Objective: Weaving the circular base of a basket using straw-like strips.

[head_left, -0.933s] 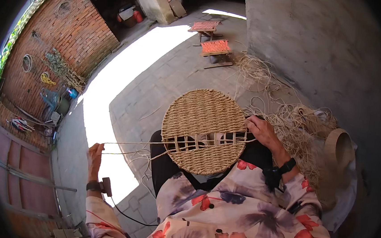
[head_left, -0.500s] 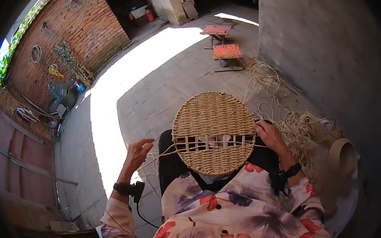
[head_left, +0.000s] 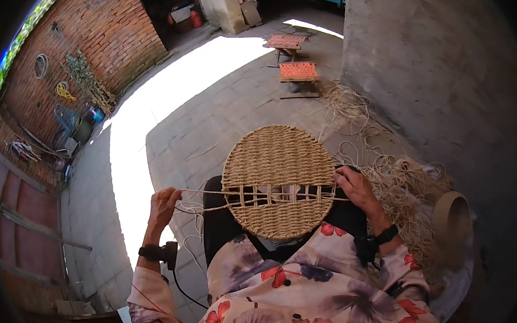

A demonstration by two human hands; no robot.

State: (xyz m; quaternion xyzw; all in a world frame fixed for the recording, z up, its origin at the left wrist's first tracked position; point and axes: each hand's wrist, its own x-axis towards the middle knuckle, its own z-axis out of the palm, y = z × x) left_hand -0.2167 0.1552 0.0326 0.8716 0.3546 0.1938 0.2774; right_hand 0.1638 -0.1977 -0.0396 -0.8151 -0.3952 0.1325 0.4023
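A round woven straw mat [head_left: 280, 157] rests on my lap. Across its lower middle runs an open band where bare cords cross and gaps show through. My left hand [head_left: 164, 207] is closed on a straw cord [head_left: 200, 191] that stretches straight from the mat's left edge; a second cord slants out just below it. At the right edge, my right hand [head_left: 355, 187] pinches the mat's rim where the open band ends, and a short cord sticks out beneath those fingers. Exactly what the right fingertips grip is partly hidden.
A tangled heap of loose straw cord [head_left: 405, 191] lies on the floor at my right, beside a tan ring-shaped roll [head_left: 450, 216]. Two low stools with red woven seats [head_left: 298, 71] stand ahead. A grey wall [head_left: 435, 72] rises on the right, a brick wall [head_left: 117, 23] far left.
My left hand has moved away from the mat and closed, and the cord there is now taut. My right hand stays at the rim. The whole view has shifted slightly.
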